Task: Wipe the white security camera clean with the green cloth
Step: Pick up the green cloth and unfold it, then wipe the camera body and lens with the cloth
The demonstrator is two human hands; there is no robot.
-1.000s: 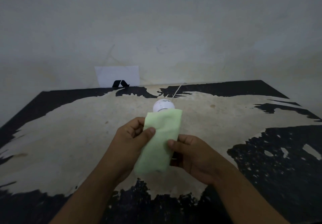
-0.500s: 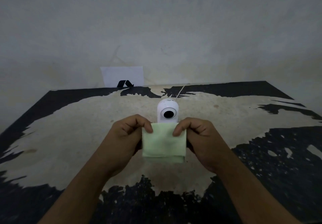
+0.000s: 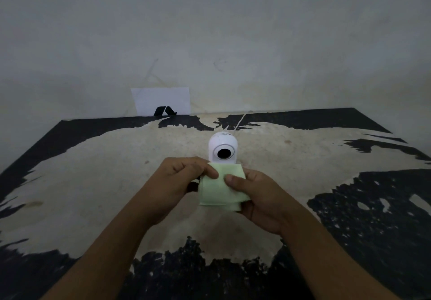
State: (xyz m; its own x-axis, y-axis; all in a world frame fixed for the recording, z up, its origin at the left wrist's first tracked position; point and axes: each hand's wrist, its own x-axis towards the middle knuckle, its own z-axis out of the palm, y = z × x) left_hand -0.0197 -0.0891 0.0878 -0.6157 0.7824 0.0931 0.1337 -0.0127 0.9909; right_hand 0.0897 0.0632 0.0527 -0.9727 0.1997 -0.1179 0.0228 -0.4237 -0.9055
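The white security camera (image 3: 223, 147) stands upright on the worn table (image 3: 98, 183), its dark round lens facing me. Its base is hidden behind the folded green cloth (image 3: 221, 192), which both hands hold just in front of it. My left hand (image 3: 180, 178) pinches the cloth's upper left part with thumb and fingers. My right hand (image 3: 258, 197) cups the cloth from the right and below, thumb pressed on its front. The cloth's top edge sits right under the lens; I cannot tell if it touches the camera.
A thin white cable (image 3: 240, 121) runs from the camera's back to the table's far edge. A white sheet with a black mark (image 3: 161, 101) leans on the grey wall behind the table. The tabletop is black with a large pale worn patch.
The cloth was folded down smaller, from a tall strip covering the camera's front to a compact square. The lens came into view. My right hand shifted under the cloth.
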